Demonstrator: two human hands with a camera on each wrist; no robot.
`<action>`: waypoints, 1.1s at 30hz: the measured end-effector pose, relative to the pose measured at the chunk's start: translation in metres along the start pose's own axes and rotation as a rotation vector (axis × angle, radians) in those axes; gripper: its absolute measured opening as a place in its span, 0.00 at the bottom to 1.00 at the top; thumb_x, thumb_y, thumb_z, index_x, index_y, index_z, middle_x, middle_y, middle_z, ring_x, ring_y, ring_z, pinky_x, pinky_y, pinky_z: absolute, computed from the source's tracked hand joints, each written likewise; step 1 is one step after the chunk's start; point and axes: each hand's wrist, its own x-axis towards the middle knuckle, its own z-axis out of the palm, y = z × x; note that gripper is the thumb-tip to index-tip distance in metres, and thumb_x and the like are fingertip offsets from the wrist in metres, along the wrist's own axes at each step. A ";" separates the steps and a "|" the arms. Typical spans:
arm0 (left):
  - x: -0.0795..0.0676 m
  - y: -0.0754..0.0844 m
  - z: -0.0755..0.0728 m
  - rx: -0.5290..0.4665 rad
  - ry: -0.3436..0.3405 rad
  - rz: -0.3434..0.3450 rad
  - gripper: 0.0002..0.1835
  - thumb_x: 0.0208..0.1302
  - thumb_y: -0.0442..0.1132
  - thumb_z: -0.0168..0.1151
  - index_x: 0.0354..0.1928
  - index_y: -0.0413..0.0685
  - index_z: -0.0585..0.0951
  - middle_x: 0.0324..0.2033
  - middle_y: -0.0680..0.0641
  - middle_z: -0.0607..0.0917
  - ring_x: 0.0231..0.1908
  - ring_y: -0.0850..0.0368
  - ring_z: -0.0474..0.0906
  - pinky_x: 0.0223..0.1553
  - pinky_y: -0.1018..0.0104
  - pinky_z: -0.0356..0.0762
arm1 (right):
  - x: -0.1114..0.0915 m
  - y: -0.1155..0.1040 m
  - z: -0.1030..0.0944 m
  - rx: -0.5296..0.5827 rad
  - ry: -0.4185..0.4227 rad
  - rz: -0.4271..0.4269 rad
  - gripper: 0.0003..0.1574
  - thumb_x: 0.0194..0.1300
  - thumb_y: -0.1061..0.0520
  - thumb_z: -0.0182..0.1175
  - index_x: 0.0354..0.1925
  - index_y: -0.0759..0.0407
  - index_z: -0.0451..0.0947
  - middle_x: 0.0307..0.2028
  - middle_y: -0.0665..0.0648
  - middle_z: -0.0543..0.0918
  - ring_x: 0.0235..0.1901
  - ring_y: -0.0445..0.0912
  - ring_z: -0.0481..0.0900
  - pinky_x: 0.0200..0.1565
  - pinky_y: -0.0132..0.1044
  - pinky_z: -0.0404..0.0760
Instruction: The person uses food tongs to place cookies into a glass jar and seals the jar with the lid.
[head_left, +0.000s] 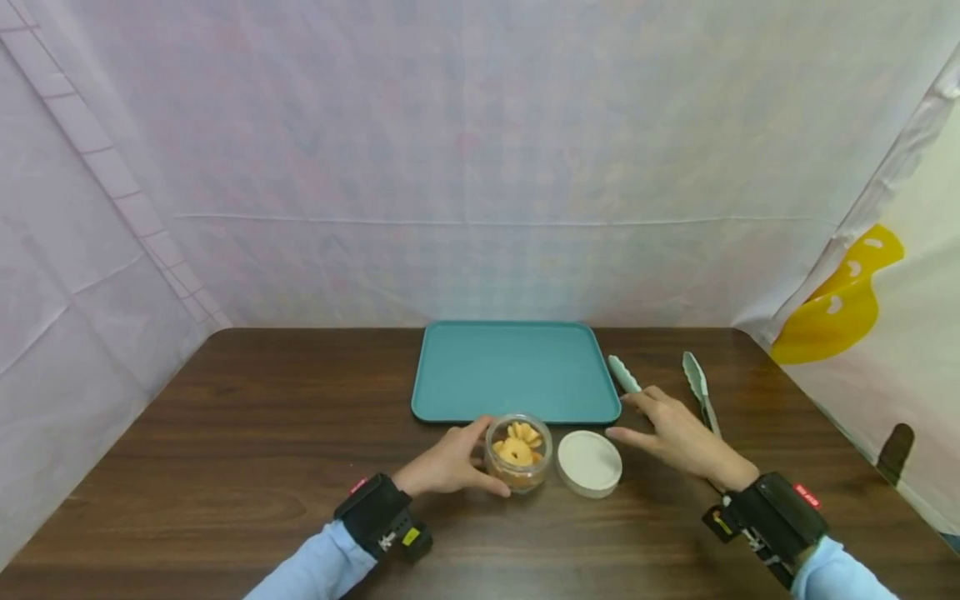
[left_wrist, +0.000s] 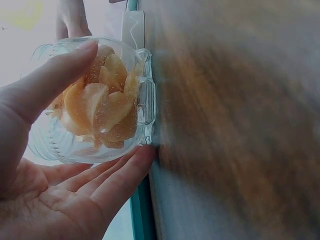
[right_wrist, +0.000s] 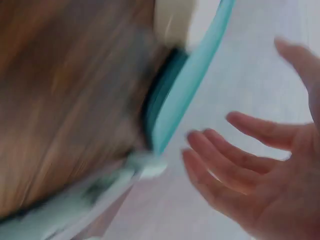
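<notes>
A clear glass jar (head_left: 518,454) of yellow flower-shaped cookies (left_wrist: 97,102) stands uncovered on the table. My left hand (head_left: 452,462) holds its side, thumb on one side and fingers on the other. Just right of the jar lies a round white lid (head_left: 589,463). My right hand (head_left: 678,435) hovers over a pair of tongs, fingers spread and holding nothing; the right wrist view shows its palm bare. Pale green tips (head_left: 696,377) of the tongs point away from me, and their middle is partly hidden under that hand.
A teal rectangular tray (head_left: 517,375) lies behind the jar, near the far edge of the dark wooden table (head_left: 285,433). Pale cloth (head_left: 465,167) hangs behind and at the sides. A yellow shape (head_left: 836,308) shows on the right cloth.
</notes>
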 end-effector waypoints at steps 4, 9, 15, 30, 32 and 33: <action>0.000 0.000 0.000 0.003 0.001 0.002 0.39 0.44 0.40 0.70 0.58 0.40 0.62 0.54 0.35 0.72 0.55 0.42 0.68 0.51 0.57 0.79 | -0.003 -0.024 0.011 0.029 -0.152 -0.083 0.49 0.49 0.32 0.57 0.53 0.71 0.67 0.45 0.71 0.73 0.38 0.57 0.76 0.34 0.49 0.83; 0.001 0.000 0.000 0.008 0.002 -0.002 0.39 0.43 0.40 0.70 0.58 0.41 0.62 0.54 0.36 0.72 0.55 0.43 0.68 0.51 0.57 0.79 | -0.007 -0.041 0.022 0.067 -0.269 -0.037 0.61 0.37 0.27 0.62 0.58 0.68 0.62 0.46 0.68 0.70 0.38 0.54 0.73 0.26 0.41 0.80; 0.001 0.000 0.000 0.010 0.002 -0.011 0.39 0.43 0.40 0.70 0.58 0.41 0.62 0.54 0.37 0.72 0.54 0.44 0.69 0.50 0.58 0.79 | -0.004 -0.046 0.036 0.048 -0.297 -0.047 0.66 0.33 0.30 0.66 0.61 0.68 0.58 0.49 0.69 0.67 0.43 0.57 0.70 0.31 0.45 0.81; 0.001 0.003 0.000 0.032 0.016 -0.011 0.39 0.42 0.41 0.71 0.57 0.41 0.63 0.53 0.37 0.73 0.53 0.45 0.70 0.49 0.57 0.80 | 0.018 -0.059 0.007 0.050 -0.116 -0.102 0.48 0.44 0.41 0.66 0.55 0.69 0.65 0.41 0.67 0.75 0.34 0.51 0.74 0.25 0.36 0.81; 0.002 0.003 0.000 0.039 0.016 -0.013 0.39 0.42 0.41 0.71 0.57 0.41 0.63 0.53 0.37 0.73 0.53 0.45 0.70 0.49 0.57 0.80 | 0.022 -0.065 0.004 0.065 -0.107 -0.147 0.48 0.44 0.41 0.66 0.55 0.68 0.64 0.42 0.68 0.75 0.35 0.51 0.75 0.26 0.36 0.81; 0.002 0.002 0.001 0.041 0.016 -0.012 0.39 0.42 0.41 0.71 0.57 0.41 0.63 0.54 0.37 0.73 0.53 0.45 0.70 0.49 0.57 0.80 | 0.024 -0.069 0.003 0.073 -0.107 -0.177 0.47 0.44 0.41 0.66 0.55 0.68 0.64 0.42 0.67 0.75 0.35 0.51 0.75 0.26 0.36 0.82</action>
